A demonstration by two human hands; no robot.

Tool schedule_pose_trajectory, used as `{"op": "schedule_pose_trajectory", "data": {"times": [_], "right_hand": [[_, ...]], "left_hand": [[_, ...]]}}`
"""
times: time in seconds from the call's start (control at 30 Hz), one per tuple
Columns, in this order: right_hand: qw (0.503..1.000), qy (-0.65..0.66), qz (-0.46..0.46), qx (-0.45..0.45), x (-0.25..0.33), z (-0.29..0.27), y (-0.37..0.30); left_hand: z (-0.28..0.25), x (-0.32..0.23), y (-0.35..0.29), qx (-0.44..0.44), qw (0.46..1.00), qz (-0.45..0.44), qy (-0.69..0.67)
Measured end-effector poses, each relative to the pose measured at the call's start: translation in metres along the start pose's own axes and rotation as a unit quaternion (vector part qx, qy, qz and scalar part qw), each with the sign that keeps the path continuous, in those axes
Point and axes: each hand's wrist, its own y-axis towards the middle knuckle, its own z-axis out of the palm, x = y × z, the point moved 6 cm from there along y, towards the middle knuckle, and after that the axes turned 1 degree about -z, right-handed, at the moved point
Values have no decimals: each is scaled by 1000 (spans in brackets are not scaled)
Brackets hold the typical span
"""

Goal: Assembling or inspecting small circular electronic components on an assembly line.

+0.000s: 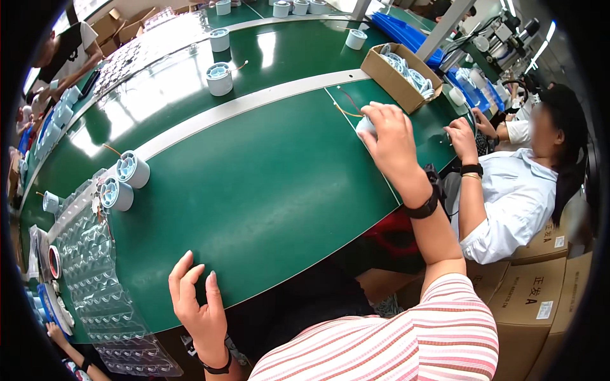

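Observation:
My right hand (391,143) reaches out over the far right of the green table (241,197). Its fingers are closed round a light-blue round part (365,126) with thin wires sticking out; most of that part is hidden by the hand. My left hand (200,308) hovers by the near table edge, fingers apart, holding nothing. To its upper left stand two light-blue cup-shaped parts, one (133,169) behind the other (117,194), both with spoked insides. Beside them lies a clear plastic blister tray (108,298) that hangs over the near edge.
A cardboard box (406,79) of coiled white cables stands at the back right. A co-worker (508,197) sits on my right, a hand (462,140) over the table. Behind a pale rail (254,103), more blue parts (220,79) stand. A tape roll (54,261) lies far left.

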Motion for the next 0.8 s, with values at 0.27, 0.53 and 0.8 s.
{"op": "schedule_pose_trajectory", "data": {"times": [0.27, 0.53, 0.8], "right_hand": [[984, 134, -89, 82, 15, -20, 110], [982, -49, 97, 154, -191, 95, 325], [895, -159, 221, 354, -303, 176, 297]], "left_hand": [[0, 4, -2, -9, 999, 8, 53], [0, 9, -4, -62, 994, 2, 93], [-3, -8, 0, -54, 988, 43, 136]]}}
